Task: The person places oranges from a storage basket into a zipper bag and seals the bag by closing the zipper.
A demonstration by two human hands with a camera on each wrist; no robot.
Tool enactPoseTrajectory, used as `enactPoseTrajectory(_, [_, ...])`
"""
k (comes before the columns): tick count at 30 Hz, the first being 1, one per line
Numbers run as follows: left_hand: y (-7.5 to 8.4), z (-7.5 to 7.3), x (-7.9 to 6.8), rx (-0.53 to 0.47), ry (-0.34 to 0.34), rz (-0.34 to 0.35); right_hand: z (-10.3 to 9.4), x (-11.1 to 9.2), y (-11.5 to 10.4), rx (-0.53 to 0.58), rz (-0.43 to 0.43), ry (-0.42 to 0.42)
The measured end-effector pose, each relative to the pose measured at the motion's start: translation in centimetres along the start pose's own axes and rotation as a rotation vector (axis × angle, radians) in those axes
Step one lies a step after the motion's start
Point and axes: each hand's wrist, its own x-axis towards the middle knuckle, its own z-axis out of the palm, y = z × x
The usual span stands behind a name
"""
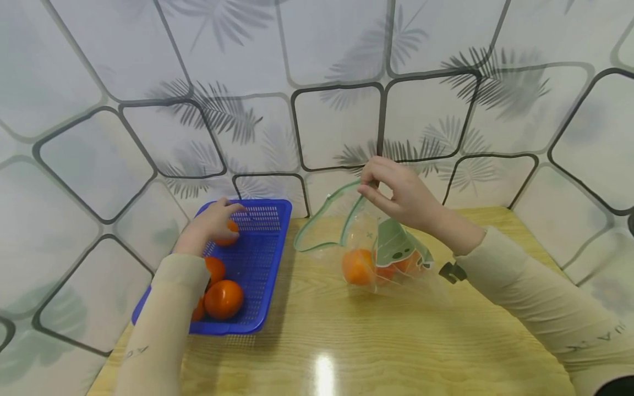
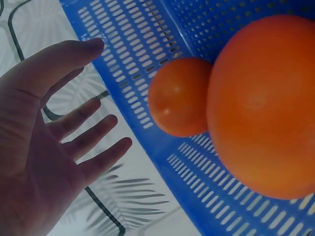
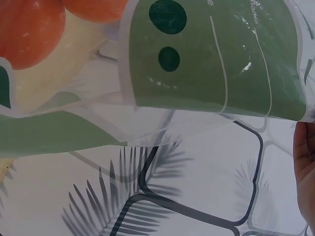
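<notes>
Left hand [image 1: 213,223]: above the far end of a blue perforated plastic basket [image 1: 275,269], which lies along the table's left edge, toward the far left corner. In the left wrist view its fingers [image 2: 106,158] are spread wide and grip nothing. A round, glossy orange fruit [image 1: 226,235] sits just beneath the hand; contact cannot be told from the head view. At least three more orange fruits [image 1: 224,300] lie together at the basket's near end.

Right hand [image 1: 403,192]: thumb and fingers closed in a pinch on the green-edged mouth of a clear plastic bag [image 1: 393,242] with a green printed panel. The bag rests on the table [image 1: 307,344], nearer the far edge than the near one — mouth held partly open, facing the basket. At least three orange fruits [image 1: 358,267] show inside, low in the bag.

A pale leaf-patterned wall covering [image 1: 342,126] rises behind the table's far edge.
</notes>
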Motion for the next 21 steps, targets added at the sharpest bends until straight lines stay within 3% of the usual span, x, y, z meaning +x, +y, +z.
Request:
enactPoseTrajectory(14, [-1.7,1.3,0.9,-0.047,-0.084,-0.136,0.2,0.1,0.1,-0.001,-0.013,0.002])
enactPoseTrajectory(21, [-2.0,1.9,1.3,-0.030,-0.124,-0.169,0.4,0.1,0.1,0.006,-0.015,-0.002])
